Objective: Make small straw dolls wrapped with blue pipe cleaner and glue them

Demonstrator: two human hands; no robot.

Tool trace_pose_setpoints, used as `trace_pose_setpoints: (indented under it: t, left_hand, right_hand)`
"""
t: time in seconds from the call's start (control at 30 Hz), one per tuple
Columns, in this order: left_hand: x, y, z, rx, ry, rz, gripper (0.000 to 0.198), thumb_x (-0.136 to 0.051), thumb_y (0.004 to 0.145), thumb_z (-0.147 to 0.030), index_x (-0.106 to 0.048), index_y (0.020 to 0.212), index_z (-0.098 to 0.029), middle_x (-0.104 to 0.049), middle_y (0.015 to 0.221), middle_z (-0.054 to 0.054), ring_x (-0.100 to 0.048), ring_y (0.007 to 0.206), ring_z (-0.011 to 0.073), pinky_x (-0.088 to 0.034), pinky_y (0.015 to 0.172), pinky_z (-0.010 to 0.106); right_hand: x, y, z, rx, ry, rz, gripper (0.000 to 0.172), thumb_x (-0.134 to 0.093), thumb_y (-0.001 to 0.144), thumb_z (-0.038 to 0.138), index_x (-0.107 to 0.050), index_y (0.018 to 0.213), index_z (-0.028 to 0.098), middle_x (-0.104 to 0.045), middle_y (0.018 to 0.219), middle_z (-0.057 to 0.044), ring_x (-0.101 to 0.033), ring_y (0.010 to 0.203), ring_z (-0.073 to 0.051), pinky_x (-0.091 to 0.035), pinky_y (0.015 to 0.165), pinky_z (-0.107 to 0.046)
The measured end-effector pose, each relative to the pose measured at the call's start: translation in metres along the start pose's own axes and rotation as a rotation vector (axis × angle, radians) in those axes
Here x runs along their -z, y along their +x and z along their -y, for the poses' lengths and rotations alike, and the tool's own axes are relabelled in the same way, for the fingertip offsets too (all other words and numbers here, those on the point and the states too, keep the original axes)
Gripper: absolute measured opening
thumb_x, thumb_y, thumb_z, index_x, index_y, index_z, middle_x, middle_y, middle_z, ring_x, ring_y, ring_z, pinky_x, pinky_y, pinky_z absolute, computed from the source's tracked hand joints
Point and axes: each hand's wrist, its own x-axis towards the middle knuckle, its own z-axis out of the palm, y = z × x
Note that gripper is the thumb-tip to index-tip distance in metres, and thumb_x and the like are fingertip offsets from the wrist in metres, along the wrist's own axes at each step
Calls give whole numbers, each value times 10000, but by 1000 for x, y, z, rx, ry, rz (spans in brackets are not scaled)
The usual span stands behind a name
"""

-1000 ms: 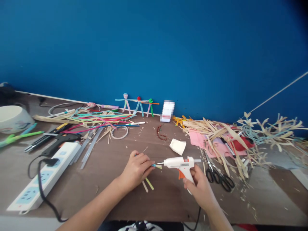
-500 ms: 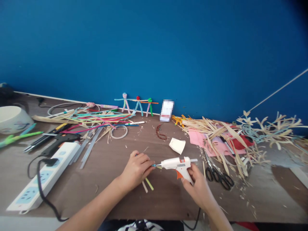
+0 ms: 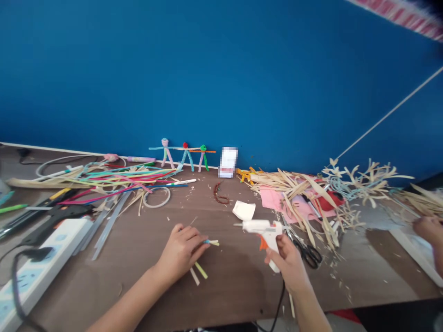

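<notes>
My left hand (image 3: 185, 249) is closed around a small bundle of strips (image 3: 213, 242). A blue bit and pale yellow ends stick out past the fingertips, while a light green and a beige strip hang out below; the middle is hidden by the fingers. My right hand (image 3: 289, 260) grips a white hot glue gun (image 3: 258, 226) by its handle, with the orange trigger in front of the fingers. The gun's nozzle points left and stands apart from the bundle. Behind the right hand lie black-handled scissors (image 3: 311, 256).
A white power strip (image 3: 48, 263) and a black glue gun (image 3: 57, 219) lie left. Coloured strips (image 3: 114, 175) spread behind. Several small stick figures (image 3: 187, 157) lean on the blue wall. Dried leaves (image 3: 290, 184) pile at right. Another person's hand (image 3: 429, 230) is at far right.
The glue gun has drawn back right, so its nozzle no longer reaches the bundle. Pale ends now show beyond the blue bit. The view has turned right, and another person's hand appears.
</notes>
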Motion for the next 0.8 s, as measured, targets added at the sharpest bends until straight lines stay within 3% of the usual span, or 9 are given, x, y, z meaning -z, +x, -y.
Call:
trace_pose_setpoints:
  t: [0.13, 0.2, 0.37, 0.53, 0.63, 0.7, 0.77, 0.8]
  left_hand:
    - [-1, -1, 1, 19, -40, -9, 145, -502, 779, -248, -617, 856, -205, -613, 687, 5, -516, 628, 120, -273, 639, 282]
    - [-2, -1, 1, 25, -64, -10, 149, -498, 782, -246, -616, 867, -213, -614, 688, 3, -517, 630, 118, -272, 637, 280]
    - [-3, 3, -4, 46, -93, 6, 153, -477, 792, -234, -620, 848, -222, -606, 672, -7, -509, 620, 111, -268, 634, 279]
    - [-3, 5, -6, 87, -76, 5, 179, -446, 808, -224, -621, 773, -218, -602, 644, -5, -499, 619, 116, -263, 629, 293]
    - [-4, 5, -5, 124, -42, 13, 192, -433, 815, -236, -621, 785, -215, -608, 658, 6, -512, 640, 128, -276, 637, 303]
    - [-6, 5, -5, 166, -16, 70, 180, -443, 808, -246, -618, 786, -211, -608, 672, 12, -523, 652, 143, -291, 628, 303]
    - [-9, 6, -9, 188, 9, 148, 164, -449, 797, -205, -613, 809, -210, -601, 681, 19, -529, 676, 161, -312, 624, 304]
    - [-11, 7, -11, 184, 11, 189, 172, -448, 789, -174, -606, 845, -214, -602, 707, 25, -531, 696, 169, -325, 627, 305]
  right_hand:
    - [21, 16, -23, -36, 164, -366, 309, -595, 653, 339, -420, 852, 180, -505, 548, 42, -465, 423, -103, -378, 340, -198]
    - [28, 23, -32, -64, 134, -422, 338, -622, 616, 345, -419, 833, 185, -506, 581, 39, -480, 439, -111, -390, 324, -202]
    - [26, 37, -44, -149, -24, -296, 283, -597, 636, 364, -450, 813, 199, -512, 597, 22, -522, 475, -147, -415, 334, -236]
    - [28, 49, -46, -143, -218, -154, 221, -527, 689, 390, -510, 828, 218, -576, 677, -43, -579, 558, -200, -463, 447, -317]
    - [30, 48, -34, 81, -616, -290, 238, -576, 634, 368, -543, 798, 199, -587, 772, -94, -580, 720, -266, -459, 640, -413]
    - [20, 40, -20, 208, -754, -356, 271, -529, 670, 386, -549, 857, 191, -567, 881, -117, -556, 810, -289, -448, 683, -428]
    - [-2, 30, -6, 298, -664, -209, 277, -423, 762, 361, -529, 957, 196, -557, 952, -115, -545, 859, -252, -471, 662, -363]
    - [-16, 24, 0, 344, -629, -59, 274, -406, 783, 336, -525, 992, 204, -549, 1002, -105, -532, 904, -239, -471, 691, -349]
